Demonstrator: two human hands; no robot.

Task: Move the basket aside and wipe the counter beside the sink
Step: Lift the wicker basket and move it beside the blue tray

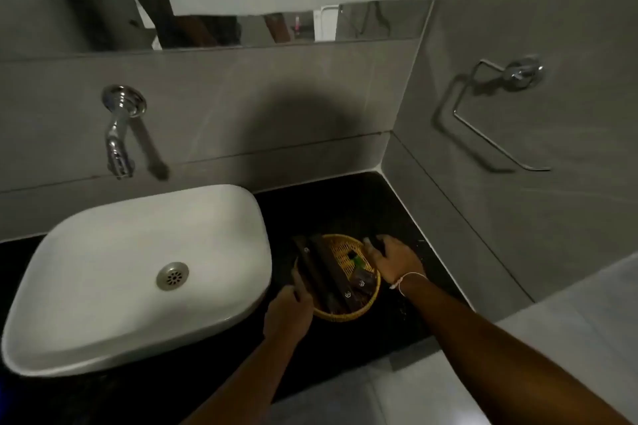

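A round yellow wicker basket [345, 315] sits on the black counter [345, 207] just right of the white sink [145, 272]. Dark toiletry packets [324, 269] and a small green-capped item lie in it. My left hand [290, 314] grips the basket's near-left rim, thumb over the edge. On the far-right rim rests my right hand [397, 257], fingers curled around it. A white thread band circles that wrist. No cloth is in view.
A chrome wall tap [119, 134] juts over the sink. A chrome towel ring [497, 114] hangs on the right wall. Grey tiled walls meet at the counter's back right corner. A mirror strip [241, 28] runs above the backsplash.
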